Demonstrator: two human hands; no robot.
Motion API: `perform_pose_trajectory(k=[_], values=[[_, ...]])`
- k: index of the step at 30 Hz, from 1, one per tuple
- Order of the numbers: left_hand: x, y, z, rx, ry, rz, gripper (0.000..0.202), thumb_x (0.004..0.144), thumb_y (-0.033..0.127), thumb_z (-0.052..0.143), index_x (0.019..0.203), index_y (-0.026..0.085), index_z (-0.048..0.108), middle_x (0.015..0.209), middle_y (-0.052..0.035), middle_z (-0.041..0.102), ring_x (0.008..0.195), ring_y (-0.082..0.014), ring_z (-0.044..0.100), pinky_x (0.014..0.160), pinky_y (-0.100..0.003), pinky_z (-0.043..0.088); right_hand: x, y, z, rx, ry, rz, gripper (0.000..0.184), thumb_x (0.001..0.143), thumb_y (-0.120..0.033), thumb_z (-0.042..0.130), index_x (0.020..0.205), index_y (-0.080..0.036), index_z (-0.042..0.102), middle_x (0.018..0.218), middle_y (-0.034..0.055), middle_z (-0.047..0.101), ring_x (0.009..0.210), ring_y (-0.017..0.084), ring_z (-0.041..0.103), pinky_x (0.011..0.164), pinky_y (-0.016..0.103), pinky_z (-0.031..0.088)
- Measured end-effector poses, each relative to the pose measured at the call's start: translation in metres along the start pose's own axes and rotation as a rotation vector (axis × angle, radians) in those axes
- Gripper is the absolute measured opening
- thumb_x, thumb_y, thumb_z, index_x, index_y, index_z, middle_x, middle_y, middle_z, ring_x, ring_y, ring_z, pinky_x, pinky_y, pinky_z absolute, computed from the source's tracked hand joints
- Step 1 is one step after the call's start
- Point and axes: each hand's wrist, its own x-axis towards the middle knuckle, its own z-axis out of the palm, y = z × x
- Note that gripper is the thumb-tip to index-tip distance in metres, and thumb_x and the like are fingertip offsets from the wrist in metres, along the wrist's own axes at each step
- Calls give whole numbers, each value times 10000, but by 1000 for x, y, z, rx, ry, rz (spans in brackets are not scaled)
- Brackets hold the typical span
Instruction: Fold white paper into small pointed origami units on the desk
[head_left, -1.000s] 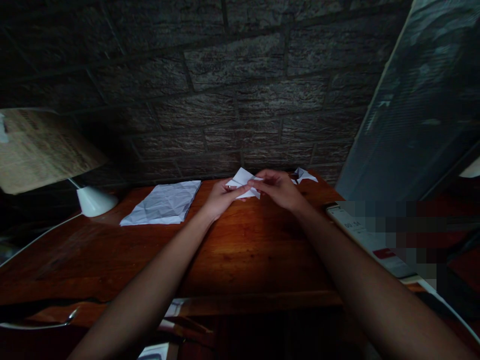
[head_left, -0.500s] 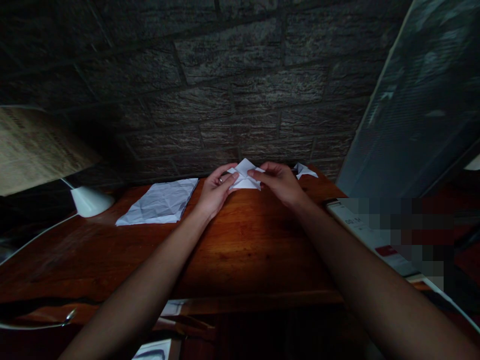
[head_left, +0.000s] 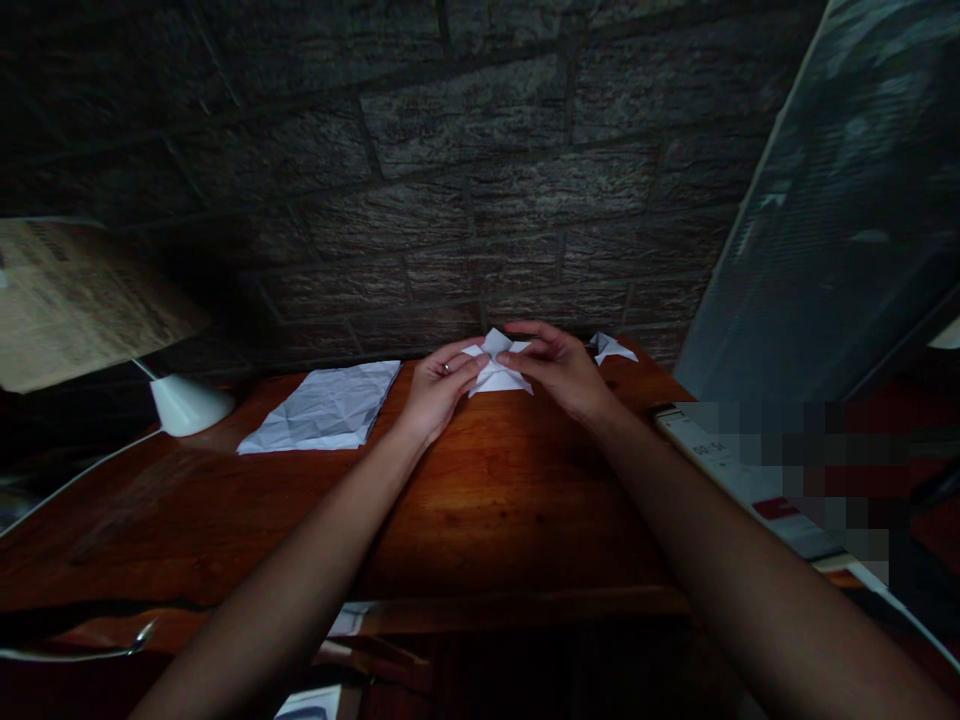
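Observation:
Between my hands is a small piece of folded white paper [head_left: 504,378], with pointed corners sticking out at the top and sides. My left hand [head_left: 441,388] grips its left part, thumb on the upper face; a ring shows on one finger. My right hand [head_left: 559,370] pinches the right part, its thumb near the middle and its index finger raised behind. The fingers underneath are hidden. A second folded paper piece [head_left: 613,348] lies just beyond my right hand. Left of my left hand is a stack of creased white sheets [head_left: 322,408].
The wooden table [head_left: 480,510] meets a dark stone wall [head_left: 480,200]. A lamp [head_left: 184,403] with a tan shade stands at the left, its cord trailing down. At the right lies a phone [head_left: 727,470] with a timer on screen, partly pixelated, and a white cable.
Both thumbs have shifted on the folded paper, and its side corners stand differently. My right index finger has lifted off its edge. The view has shifted slightly.

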Motion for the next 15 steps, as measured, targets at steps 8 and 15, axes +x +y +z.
perform_pose_trajectory(k=[8, 15], values=[[1, -2, 4, -59, -21, -37, 298, 557, 293, 900, 682, 139, 678, 710, 12, 691, 662, -71, 608, 659, -182, 452, -2, 0, 2, 6, -6, 24, 434, 606, -426, 869, 907, -185, 669, 626, -56, 613, 538, 81, 487, 501, 221, 353], [0, -8, 4, -22, -67, -36, 318, 580, 341, 889, 680, 152, 653, 638, 41, 618, 598, -66, 550, 592, -183, 417, 0, 8, 0, 11, 16, 176, 415, 561, -495, 871, 698, -174, 645, 622, -41, 582, 548, 80, 467, 518, 231, 341]])
